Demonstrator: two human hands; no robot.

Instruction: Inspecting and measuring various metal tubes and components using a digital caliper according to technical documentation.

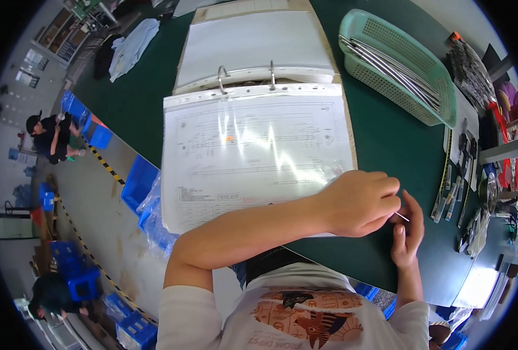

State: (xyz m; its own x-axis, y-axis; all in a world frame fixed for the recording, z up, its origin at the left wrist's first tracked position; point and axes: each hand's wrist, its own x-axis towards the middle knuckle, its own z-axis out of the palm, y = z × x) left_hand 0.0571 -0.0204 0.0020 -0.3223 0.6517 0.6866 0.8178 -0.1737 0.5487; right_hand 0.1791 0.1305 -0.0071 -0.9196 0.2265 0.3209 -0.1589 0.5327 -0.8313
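My left forearm crosses the binder to the right, and my left hand [364, 204] is closed, knuckles up. From its fingers a thin pale rod [402, 216] sticks out toward my right hand [409, 230]. That hand is partly covered by the left one; its thumb and index finger stand apart around the rod's end. Both hands are over the table by the lower right corner of a ring binder [346, 111]. The binder lies open, with a technical drawing [253, 157] in a glossy clear sleeve.
A light green basket [387, 99] with several metal rods [393, 73] stands at the far right of the green table [381, 157]. Pens and tools [457, 181] lie at the right. Blue bins [137, 184] stand beyond the left edge. Two people [53, 137] are farther left.
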